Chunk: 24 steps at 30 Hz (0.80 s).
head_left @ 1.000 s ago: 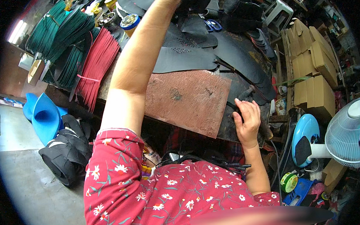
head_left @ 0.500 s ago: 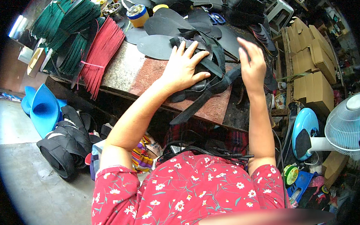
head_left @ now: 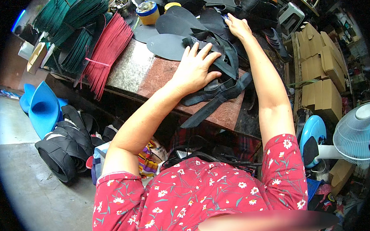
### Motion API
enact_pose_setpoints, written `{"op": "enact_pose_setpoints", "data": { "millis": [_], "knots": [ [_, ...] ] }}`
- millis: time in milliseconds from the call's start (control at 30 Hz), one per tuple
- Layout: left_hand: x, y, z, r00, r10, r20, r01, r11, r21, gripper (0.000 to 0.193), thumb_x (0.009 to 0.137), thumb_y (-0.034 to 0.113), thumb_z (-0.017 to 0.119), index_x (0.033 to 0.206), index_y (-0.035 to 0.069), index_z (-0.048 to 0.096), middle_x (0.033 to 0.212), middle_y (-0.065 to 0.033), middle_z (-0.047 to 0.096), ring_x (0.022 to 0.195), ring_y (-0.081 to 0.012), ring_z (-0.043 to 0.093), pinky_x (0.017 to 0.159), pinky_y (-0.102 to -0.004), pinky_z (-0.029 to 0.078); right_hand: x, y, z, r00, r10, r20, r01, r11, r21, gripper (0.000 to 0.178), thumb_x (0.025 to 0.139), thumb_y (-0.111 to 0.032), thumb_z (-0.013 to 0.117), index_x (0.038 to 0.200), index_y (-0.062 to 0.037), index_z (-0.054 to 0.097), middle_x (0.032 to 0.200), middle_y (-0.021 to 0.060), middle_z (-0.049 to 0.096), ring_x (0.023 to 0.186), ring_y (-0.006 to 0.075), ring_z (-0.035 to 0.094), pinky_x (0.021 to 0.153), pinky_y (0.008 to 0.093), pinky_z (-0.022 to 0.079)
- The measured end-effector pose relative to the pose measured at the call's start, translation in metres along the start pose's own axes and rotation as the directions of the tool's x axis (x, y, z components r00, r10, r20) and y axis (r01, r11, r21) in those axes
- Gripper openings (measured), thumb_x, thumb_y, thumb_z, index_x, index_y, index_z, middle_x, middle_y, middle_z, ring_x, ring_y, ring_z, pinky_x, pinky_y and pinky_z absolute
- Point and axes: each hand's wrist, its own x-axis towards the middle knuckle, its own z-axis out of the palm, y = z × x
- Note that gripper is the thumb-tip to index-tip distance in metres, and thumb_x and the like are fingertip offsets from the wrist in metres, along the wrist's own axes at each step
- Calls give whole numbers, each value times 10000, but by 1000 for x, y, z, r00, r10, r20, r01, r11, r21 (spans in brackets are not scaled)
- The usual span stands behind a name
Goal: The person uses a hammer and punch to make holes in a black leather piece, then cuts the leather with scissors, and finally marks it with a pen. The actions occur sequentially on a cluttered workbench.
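Observation:
My left hand (head_left: 194, 71) lies with its fingers spread over a heap of black strips (head_left: 223, 65) on the table's near edge. One wide strip (head_left: 205, 111) hangs toward me from the heap. Farther off to the right, my right hand (head_left: 239, 28) is stretched across the table, fingers closed at the blue-handled scissors (head_left: 225, 17); most of the scissors is hidden by the hand and the dark pieces. Flat dark grey oval pieces (head_left: 167, 47) lie just beyond my left hand.
At the left stand bundles of dark green strips (head_left: 58, 19) and a red bundle (head_left: 106, 52). A yellow tub with a blue rim (head_left: 148, 13) is behind the ovals. Rolled black sheets (head_left: 63, 151) lie on the floor; cardboard boxes (head_left: 320, 93) and a fan (head_left: 353, 134) are at right.
My right hand has gone forward from beside the strips to the blue-handled scissors, and its fingers have closed there. My left hand stays on the strips. The view has shifted slightly.

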Motion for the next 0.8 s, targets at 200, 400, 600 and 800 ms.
{"op": "enact_pose_setpoints", "data": {
  "millis": [200,400,600,800],
  "knots": [
    [1,-3,2,997,-19,-74,15,998,-56,536,836,227,695,1309,72,496,1423,-174,455,1301,-445,406,1096,-525,314,25,-6,-8,978,190,87,-159,947,-278,515,828,-487,693,1184,-115,668,1212,123,659,1148,296,617,910,433,493],
    [4,-9,3,975,-4,-220,-28,990,-139,501,805,107,676,1271,22,511,1314,-201,536,1226,-388,494,1054,-435,386,62,9,-11,965,261,-8,-261,962,-77,562,770,-523,653,1120,-86,704,1062,159,707,998,300,684,838,411,524],
    [4,-10,-3,914,-105,-391,25,978,-206,424,782,7,600,1204,26,561,1089,-195,639,1005,-363,616,890,-411,496,-11,44,-58,924,200,326,-376,630,679,342,892,-346,642,665,-92,659,506,9,526,389,104,440,383,271,323],
    [2,-7,-14,813,-192,-550,-13,938,-347,386,769,8,638,1150,49,595,1012,-182,656,944,-366,643,859,-402,507,-159,43,-121,981,-32,191,-136,588,797,364,861,-326,684,1119,-70,666,801,6,682,704,37,594,567,170,428]
  ]
}}
